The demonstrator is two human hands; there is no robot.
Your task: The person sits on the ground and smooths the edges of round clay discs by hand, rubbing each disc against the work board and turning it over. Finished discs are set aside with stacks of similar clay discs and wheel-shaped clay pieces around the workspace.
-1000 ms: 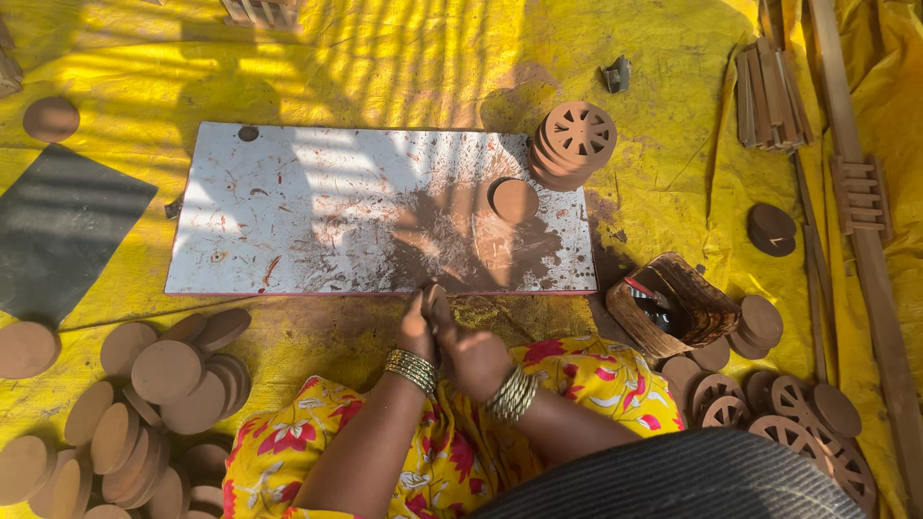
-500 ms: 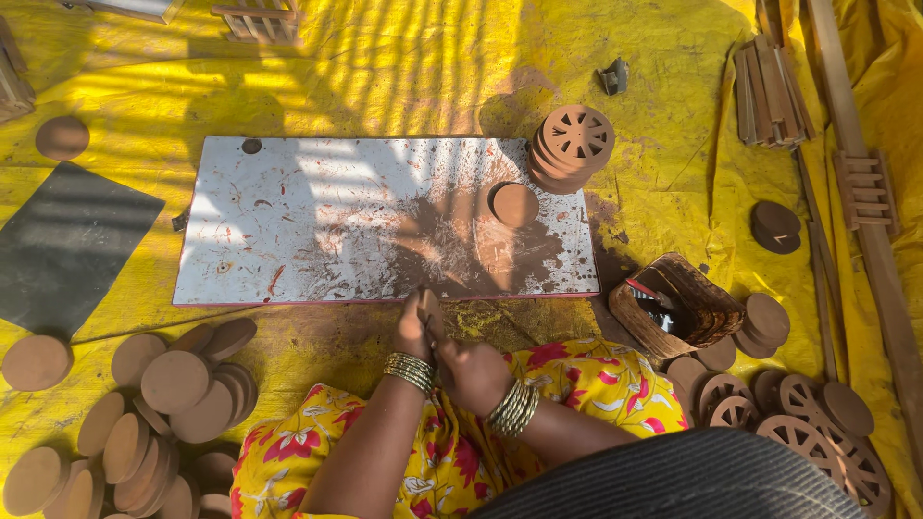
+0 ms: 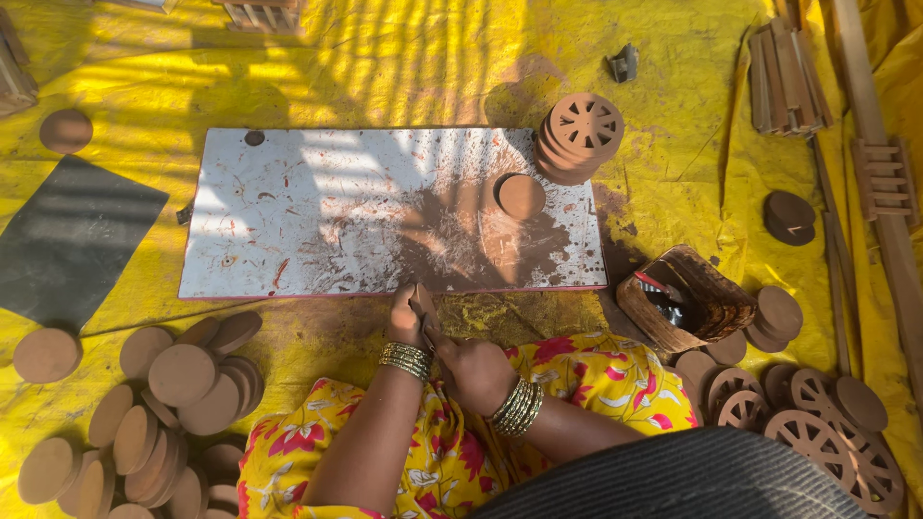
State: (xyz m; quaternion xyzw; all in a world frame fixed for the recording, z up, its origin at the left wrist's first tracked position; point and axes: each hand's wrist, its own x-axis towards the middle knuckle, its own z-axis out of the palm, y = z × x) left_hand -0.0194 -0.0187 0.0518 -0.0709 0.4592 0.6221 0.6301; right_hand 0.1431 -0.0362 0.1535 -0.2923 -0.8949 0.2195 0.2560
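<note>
Both hands sit a touch lower and nearer the lap than half a second ago, just off the near edge of the white board (image 3: 317,211), while the discs around them lie unchanged. Left hand (image 3: 406,319) has its fingers closed around a small clay disc (image 3: 426,306), held on edge against the right hand (image 3: 473,370), whose fingers pinch a thin tool to the disc. One plain clay round (image 3: 520,195) lies on the board beside the stack of spoked wheels (image 3: 580,137); loose plain discs (image 3: 183,375) pile at the left on the yellow sheet (image 3: 385,67).
</note>
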